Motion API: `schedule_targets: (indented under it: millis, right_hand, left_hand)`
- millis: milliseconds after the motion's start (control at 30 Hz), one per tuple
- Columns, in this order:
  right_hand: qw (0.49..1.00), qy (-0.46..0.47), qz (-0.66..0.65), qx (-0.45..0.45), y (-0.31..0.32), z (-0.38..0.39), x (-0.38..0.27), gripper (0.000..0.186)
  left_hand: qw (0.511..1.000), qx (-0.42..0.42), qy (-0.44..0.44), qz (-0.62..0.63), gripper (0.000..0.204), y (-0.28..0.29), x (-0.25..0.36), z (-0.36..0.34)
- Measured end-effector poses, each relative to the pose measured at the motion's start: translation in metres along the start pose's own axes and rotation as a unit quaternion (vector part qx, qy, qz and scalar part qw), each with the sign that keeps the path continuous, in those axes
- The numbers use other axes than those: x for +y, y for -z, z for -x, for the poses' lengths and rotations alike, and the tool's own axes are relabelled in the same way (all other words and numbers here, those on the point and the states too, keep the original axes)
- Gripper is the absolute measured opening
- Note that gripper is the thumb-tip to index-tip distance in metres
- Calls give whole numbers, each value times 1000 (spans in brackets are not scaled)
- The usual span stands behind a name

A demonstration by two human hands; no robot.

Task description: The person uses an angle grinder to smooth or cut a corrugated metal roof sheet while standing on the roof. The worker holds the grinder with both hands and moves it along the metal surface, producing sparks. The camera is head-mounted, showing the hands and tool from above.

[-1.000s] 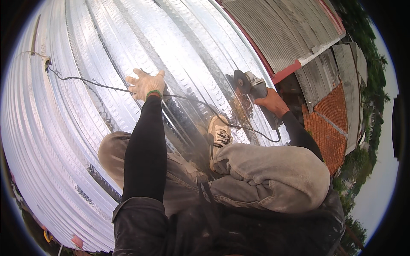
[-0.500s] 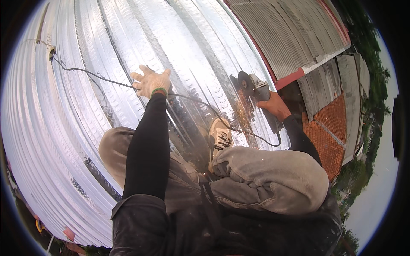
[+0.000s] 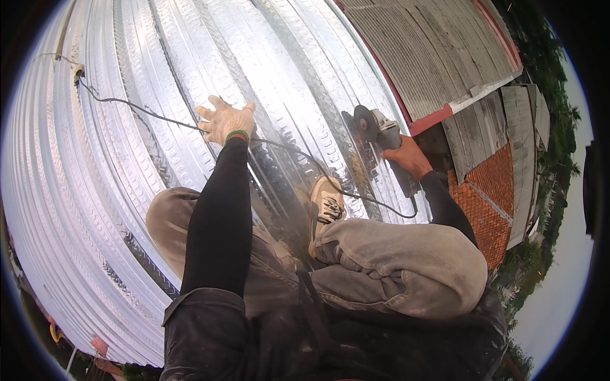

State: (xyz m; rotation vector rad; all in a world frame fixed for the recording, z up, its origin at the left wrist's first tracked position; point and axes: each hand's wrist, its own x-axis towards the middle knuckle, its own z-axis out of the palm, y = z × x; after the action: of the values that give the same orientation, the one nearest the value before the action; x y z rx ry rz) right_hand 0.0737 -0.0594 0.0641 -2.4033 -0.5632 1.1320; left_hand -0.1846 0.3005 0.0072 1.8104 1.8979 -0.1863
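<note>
My right hand [image 3: 408, 157] is wrapped round the body of an angle grinder [image 3: 386, 132] near the right edge of a shiny corrugated metal roof [image 3: 273, 57]. The grinder's dark disc [image 3: 363, 122] is at the sheet's ribs, with its reflection beside it; whether it touches the metal I cannot tell. My left hand [image 3: 227, 122], in a pale glove with a green band at the wrist, lies with fingers spread on the sheet. A black power cord [image 3: 298, 151] passes by that hand and runs to the grinder's rear end.
My shoe [image 3: 328, 202] rests on the sheet between my bent knees. At the upper left the cord meets a connector [image 3: 78, 73]. Beyond the roof's right edge lie weathered grey roofing [image 3: 413, 54], a red-edged beam [image 3: 433, 119] and orange tiles [image 3: 488, 206].
The spray of orange sparks below the disc has faded to a dusty haze. Both hands and the grinder stay in almost the same place.
</note>
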Motion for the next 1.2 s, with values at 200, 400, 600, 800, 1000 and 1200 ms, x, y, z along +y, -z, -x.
schedule_targets:
  millis: [200,400,600,800,1000,1200]
  right_hand:
    - [1000,-3,11,-4,2,-1,-5,53]
    - [1000,2,18,-4,3,-8,-5,55]
    - [1000,-3,7,-12,4,-12,-9,56]
    - [1000,1,2,-23,6,-19,-11,56]
    - [1000,-3,8,-17,6,-21,-14,57]
    - [1000,-4,17,-14,6,-21,-26,55]
  left_hand:
    - [1000,4,-6,-4,119,-1,-2,-2]
    - [1000,3,-3,-3,121,-3,-1,-3]
    - [1000,7,-3,3,123,-2,-4,-2]
    - [1000,10,-3,0,121,-3,-3,-3]
    - [1000,7,-1,0,119,1,0,1]
    - [1000,4,5,-3,118,1,-1,-1]
